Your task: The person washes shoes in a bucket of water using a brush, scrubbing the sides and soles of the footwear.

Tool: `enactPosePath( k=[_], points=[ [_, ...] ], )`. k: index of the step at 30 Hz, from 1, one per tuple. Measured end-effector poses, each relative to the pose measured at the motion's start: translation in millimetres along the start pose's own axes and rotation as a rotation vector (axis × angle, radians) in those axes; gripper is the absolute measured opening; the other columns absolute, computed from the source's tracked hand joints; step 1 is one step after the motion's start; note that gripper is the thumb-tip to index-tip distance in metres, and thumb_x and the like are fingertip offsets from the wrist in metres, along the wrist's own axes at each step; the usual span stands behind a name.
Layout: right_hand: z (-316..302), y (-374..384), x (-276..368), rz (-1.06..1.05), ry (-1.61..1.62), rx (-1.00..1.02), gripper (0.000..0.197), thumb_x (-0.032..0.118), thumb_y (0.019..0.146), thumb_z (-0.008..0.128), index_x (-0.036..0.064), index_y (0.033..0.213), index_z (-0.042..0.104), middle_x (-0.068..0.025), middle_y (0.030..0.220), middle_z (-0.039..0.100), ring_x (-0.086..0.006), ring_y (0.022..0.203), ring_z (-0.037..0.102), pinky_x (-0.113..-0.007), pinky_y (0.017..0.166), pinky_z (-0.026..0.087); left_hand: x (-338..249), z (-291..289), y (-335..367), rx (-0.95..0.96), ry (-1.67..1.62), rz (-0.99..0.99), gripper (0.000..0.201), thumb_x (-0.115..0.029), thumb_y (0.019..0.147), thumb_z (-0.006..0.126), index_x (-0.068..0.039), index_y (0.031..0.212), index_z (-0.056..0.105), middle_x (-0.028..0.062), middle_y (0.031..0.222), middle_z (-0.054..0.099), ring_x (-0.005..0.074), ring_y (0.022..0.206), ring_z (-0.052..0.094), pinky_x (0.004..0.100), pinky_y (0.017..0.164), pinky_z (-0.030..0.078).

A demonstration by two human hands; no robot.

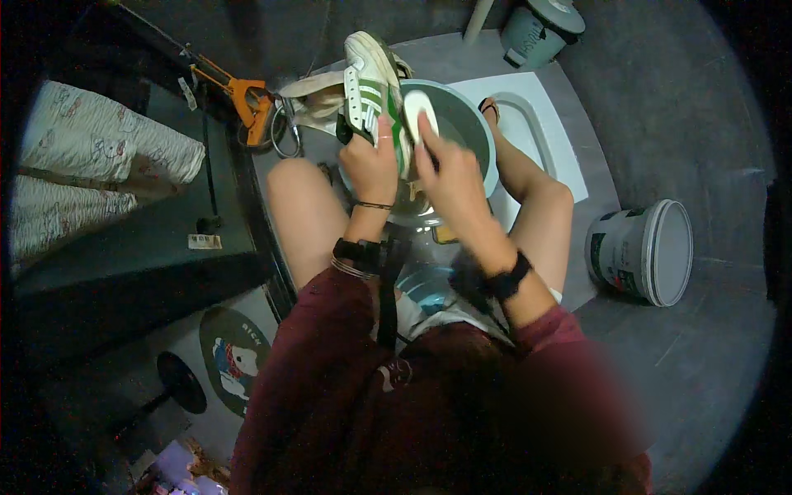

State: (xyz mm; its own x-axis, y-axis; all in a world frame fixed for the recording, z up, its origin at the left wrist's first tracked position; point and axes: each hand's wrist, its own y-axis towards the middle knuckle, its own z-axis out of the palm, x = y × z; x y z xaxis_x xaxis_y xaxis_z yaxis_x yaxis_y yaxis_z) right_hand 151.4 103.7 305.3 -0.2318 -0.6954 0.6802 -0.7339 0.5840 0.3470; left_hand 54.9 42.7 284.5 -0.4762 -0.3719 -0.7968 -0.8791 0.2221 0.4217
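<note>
My left hand (pixel 370 169) is closed around a white sneaker (pixel 369 78) with green stripes, its toe pointing away from me over the left rim of a pale blue-green basin (pixel 492 157). Pressed near the shoe's right side is a white brush (pixel 419 114), gripped in my right hand (pixel 454 180). My right fingers are slightly smeared, and part of the brush is hidden behind them. Cloudy water (pixel 458 136) lies in the basin between my knees. Behind the sneaker sits a pale, soft-looking thing (pixel 318 95), partly covered.
A white squat toilet (pixel 569 157) lies right of the basin, a lidded bin (pixel 532 37) beyond it. At right, a white bucket (pixel 631 254) rests on its side. An orange tool-like object (pixel 247 103) is at left, near hanging patterned fabric (pixel 78 140). An oval mat (pixel 216 330) lies behind left.
</note>
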Motion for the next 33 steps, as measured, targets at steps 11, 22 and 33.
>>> enactPosePath(
  k=[11,22,33],
  points=[
    [-10.5,-15.3,24.0,0.113,0.0,0.141,0.045,0.017,0.081,0.049,0.0062,0.124,0.042,-0.0267,0.064,0.054,-0.0423,0.061,0.055,-0.048,0.06,0.044,6.8,-18.3,1.2,0.091,-0.07,0.055,0.036,-0.028,0.079,0.057,0.006,0.067,0.058,0.024,0.061,0.056,0.0391,0.057,0.056,0.0434,0.052,0.043],
    [-28.3,-42.4,30.7,0.152,0.029,0.166,0.042,0.012,0.079,0.051,0.0007,0.118,0.046,-0.0285,0.062,0.053,-0.0418,0.059,0.054,-0.049,0.059,0.044,12.6,-16.6,-25.8,0.095,-0.153,0.168,0.033,-0.025,0.078,0.06,0.005,0.064,0.059,0.0231,0.058,0.055,0.0383,0.054,0.055,0.0426,0.05,0.042],
    [-27.0,-39.0,26.8,0.13,0.046,0.164,0.044,0.016,0.08,0.05,0.0064,0.122,0.045,-0.0278,0.07,0.056,-0.0429,0.064,0.055,-0.048,0.063,0.045,-8.1,-25.7,-10.0,0.005,-0.066,-0.023,0.044,-0.028,0.089,0.042,0.009,0.069,0.057,0.025,0.057,0.052,0.0378,0.053,0.055,0.0425,0.05,0.038]
  ],
)
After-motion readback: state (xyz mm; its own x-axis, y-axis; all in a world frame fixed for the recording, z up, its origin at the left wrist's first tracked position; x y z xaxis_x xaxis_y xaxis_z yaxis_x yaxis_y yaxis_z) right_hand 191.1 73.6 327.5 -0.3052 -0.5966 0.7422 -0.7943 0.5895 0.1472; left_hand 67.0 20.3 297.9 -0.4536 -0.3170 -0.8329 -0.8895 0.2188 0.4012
